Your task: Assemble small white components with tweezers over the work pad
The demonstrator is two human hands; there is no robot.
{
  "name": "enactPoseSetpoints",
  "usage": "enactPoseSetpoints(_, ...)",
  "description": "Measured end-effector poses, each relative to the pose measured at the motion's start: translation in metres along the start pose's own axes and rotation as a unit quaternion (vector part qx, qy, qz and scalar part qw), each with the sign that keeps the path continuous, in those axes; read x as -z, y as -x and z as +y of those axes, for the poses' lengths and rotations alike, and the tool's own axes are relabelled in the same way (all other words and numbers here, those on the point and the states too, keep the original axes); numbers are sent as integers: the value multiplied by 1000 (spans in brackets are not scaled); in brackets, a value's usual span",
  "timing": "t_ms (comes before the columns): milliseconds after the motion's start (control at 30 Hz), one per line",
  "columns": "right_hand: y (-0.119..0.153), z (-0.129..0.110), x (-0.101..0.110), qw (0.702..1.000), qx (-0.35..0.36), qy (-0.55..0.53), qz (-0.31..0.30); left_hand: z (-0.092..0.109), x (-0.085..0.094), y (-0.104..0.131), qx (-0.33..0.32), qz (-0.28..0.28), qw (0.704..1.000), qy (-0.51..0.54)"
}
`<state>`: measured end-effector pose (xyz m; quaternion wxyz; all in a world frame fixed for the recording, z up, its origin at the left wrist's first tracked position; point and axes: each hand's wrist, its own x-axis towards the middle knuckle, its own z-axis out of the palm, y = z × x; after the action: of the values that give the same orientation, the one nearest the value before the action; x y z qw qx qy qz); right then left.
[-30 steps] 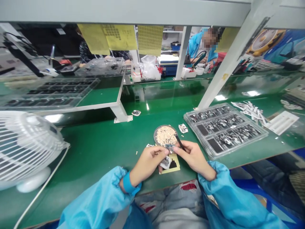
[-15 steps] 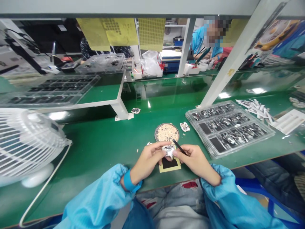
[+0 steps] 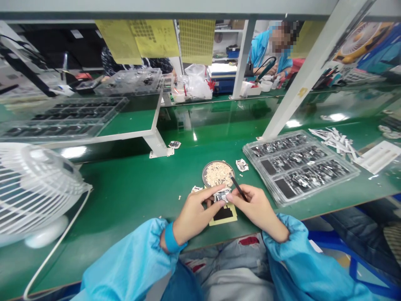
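My left hand (image 3: pixel 196 209) is closed on a small silver-and-white electronic part (image 3: pixel 222 195), pinched between thumb and fingers. My right hand (image 3: pixel 255 205) grips a thin black stick-like tool, perhaps tweezers (image 3: pixel 238 189), while its thumb and fingertip touch the part's right edge. Below the part lies a yellow sheet with black pieces (image 3: pixel 232 217), partly covered by my left fingers. Just beyond my hands stands a round dish (image 3: pixel 218 174) filled with small beige bits. Another white-edged part (image 3: pixel 242 165) rests to the right of the dish, and one more (image 3: pixel 196 189) shows by my left fingers.
On the right, a clear compartment tray (image 3: pixel 300 167) holds many dark and silver parts. White strips (image 3: pixel 333 140) lie behind it. A white fan (image 3: pixel 40 192) with a cord occupies the left side. A raised shelf (image 3: pixel 138 119) bears more trays. A co-worker (image 3: pixel 271 50) sits across the bench.
The part in my left hand has tilted, and the black tool in my right hand has swung slightly up and right. The whole view has shifted a little.
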<state>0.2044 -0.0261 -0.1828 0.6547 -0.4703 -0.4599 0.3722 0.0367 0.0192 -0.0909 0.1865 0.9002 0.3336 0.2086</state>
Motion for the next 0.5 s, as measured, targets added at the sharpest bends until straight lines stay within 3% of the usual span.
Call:
enactPoseSetpoints(100,0,-1,-5,999,24,-21,27,0,0,-1,40,-27,993,111)
enactPoseSetpoints(233,0,-4,-11,996,25,-89,-3,1,-1,-3,75,-55,965,243)
enactPoseSetpoints(500,-1,-2,-12,992,21,-124,5,2,2,-4,74,-55,967,238)
